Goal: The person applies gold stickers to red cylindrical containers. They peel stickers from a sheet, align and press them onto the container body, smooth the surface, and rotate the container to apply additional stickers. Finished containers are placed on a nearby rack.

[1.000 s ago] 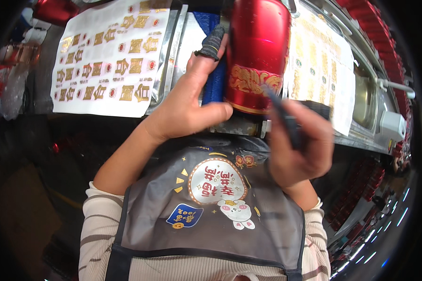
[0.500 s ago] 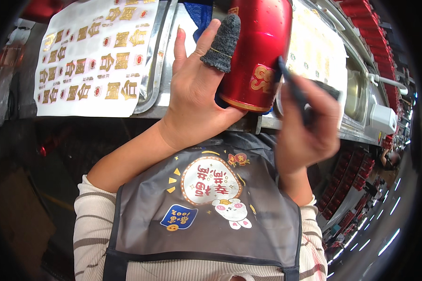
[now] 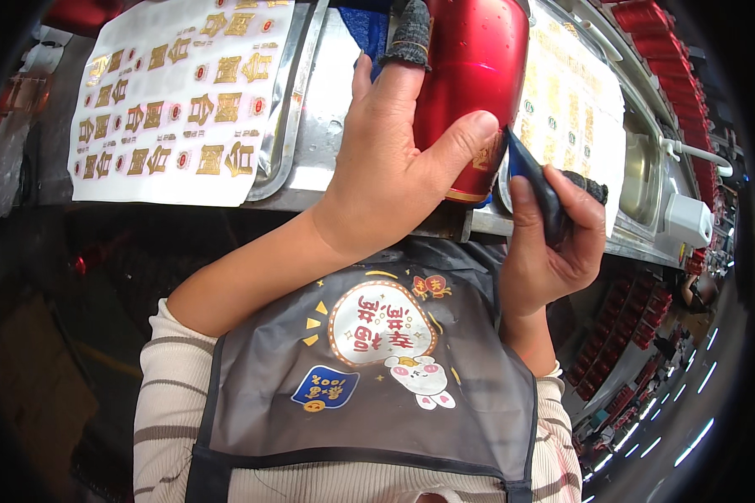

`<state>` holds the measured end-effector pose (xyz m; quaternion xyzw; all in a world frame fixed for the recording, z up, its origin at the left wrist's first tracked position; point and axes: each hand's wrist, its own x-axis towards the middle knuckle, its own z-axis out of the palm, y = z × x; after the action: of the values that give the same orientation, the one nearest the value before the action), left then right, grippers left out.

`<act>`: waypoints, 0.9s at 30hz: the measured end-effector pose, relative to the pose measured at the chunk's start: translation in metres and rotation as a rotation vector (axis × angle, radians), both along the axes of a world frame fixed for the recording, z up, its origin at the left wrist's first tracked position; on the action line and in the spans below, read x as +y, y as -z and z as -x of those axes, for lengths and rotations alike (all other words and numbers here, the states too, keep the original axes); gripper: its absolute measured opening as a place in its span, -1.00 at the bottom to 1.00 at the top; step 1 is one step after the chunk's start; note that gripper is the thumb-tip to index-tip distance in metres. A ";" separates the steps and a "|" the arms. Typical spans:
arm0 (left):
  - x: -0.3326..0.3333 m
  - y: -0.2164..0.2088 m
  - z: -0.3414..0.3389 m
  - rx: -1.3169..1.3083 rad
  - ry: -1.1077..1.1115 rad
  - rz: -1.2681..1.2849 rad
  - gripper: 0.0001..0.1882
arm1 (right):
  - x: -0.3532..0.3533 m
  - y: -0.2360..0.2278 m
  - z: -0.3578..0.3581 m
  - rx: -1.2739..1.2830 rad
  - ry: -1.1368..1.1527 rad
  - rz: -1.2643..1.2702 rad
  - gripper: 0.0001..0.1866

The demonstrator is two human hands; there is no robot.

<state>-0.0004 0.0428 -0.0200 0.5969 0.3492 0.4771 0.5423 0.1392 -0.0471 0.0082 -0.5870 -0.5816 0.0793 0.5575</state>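
1. Since half a second ago, the left hand (image 3: 377, 180) has shifted its thumb from under the near end of the red bottle (image 3: 478, 67) onto its lower side, covering most of the gold decal (image 3: 484, 157).
2. Nearest is the grey apron (image 3: 377, 411). Beyond it, the right hand (image 3: 558, 247) pinches a dark blue hand scraper (image 3: 535, 176), its tip at the bottle's right edge (whether touching, I cannot tell).
3. Spread wide, the left hand lies against the bottle, a grey finger cot (image 3: 408, 38) on one finger. The bottle points its near end toward the person, between two decal sheets.
4. To work well here, I would judge, steady the bottle with light thumb pressure and keep the scraper's edge flat to the curve, so the decal neither creases nor slides.
5. Farther out on the metal surface (image 3: 317, 138) are the left decal sheet (image 3: 161, 147), a blue cloth (image 3: 367, 29) and the right decal sheet (image 3: 610, 126); past that is a metal basin (image 3: 643, 172).
6. Hidden or unclear: the decal's remainder, behind the thumb and around the curve; the bottle's far end, cut off above; the red goods (image 3: 617, 327) at right, too small to identify.
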 end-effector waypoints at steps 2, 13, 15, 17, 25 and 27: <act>0.004 -0.001 0.006 0.019 0.073 -0.036 -0.40 | 0.001 0.001 -0.002 -0.088 -0.016 0.005 -0.67; 0.002 0.003 0.005 -0.066 0.030 -0.019 -0.44 | 0.001 0.002 -0.002 -0.078 -0.037 -0.003 -0.66; 0.005 -0.007 0.015 -0.169 0.227 0.163 -0.26 | 0.001 0.002 -0.002 -0.065 -0.030 0.010 -0.66; 0.003 -0.010 0.015 -0.109 0.196 0.130 -0.27 | 0.002 0.003 -0.003 -0.092 -0.039 -0.012 -0.65; 0.003 0.000 0.024 -0.236 0.173 0.181 -0.48 | 0.018 -0.015 0.006 -0.348 -0.093 -0.039 -0.63; 0.000 0.003 0.029 -0.267 0.102 0.221 -0.56 | 0.022 -0.020 0.018 -0.581 -0.192 -0.062 -0.60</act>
<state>-0.0294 0.0431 -0.0230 0.4823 0.2937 0.4827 0.6695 0.1209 -0.0247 0.0279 -0.5101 -0.7716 -0.0572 0.3757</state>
